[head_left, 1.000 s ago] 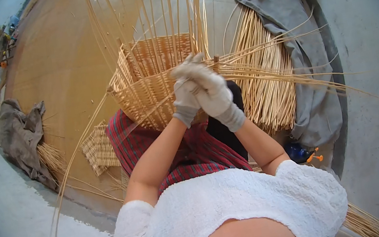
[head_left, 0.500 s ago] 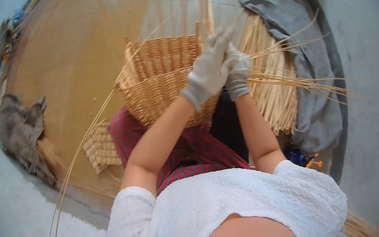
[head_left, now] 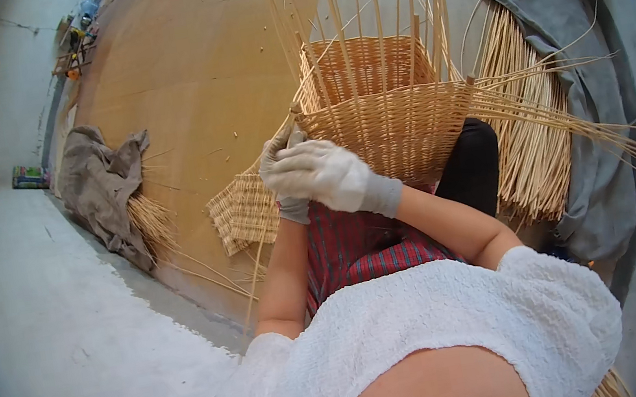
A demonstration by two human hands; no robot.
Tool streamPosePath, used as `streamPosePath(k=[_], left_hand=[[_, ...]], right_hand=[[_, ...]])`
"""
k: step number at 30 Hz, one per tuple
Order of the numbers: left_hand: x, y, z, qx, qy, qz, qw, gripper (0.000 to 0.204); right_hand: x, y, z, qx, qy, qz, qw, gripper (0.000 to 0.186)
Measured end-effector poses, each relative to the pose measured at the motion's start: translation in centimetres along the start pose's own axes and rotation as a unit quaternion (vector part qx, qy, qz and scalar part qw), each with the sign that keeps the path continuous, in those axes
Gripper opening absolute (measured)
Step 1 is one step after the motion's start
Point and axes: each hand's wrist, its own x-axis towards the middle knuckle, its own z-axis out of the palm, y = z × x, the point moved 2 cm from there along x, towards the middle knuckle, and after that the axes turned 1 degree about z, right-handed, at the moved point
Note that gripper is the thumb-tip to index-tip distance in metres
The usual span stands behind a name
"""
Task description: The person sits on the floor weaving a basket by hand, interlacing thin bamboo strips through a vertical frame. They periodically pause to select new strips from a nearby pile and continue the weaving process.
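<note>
Wicker basket (head_left: 399, 133), mouth upward, long axis left to right

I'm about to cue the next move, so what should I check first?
1. Right hand at the basket's near left corner: ok.
2. Left hand grip: cannot tell; the right hand overlaps it.
3. Gloves on both hands: ok.
4. Tall stakes clear of the hands: ok, they rise above the rim.
5. Loose canes at the right corner gathered in: not ok, they fan outward.
</note>
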Motion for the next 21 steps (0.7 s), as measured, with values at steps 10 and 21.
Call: streamPosePath(k=[10, 21], left_hand=[[7.9, 2.3, 0.8, 0.245, -0.326, -0.131, 0.904, 0.062], [3.9, -2.2, 5.5, 0.178, -0.039, -0.023, 0.983, 0.033]], right_hand=[[-3.2, 2.1, -2.1, 0.393, 0.258, 0.265, 0.842, 0.024], [8.5, 9.7, -7.0, -0.087, 0.189, 0.269, 0.940, 0.052]])
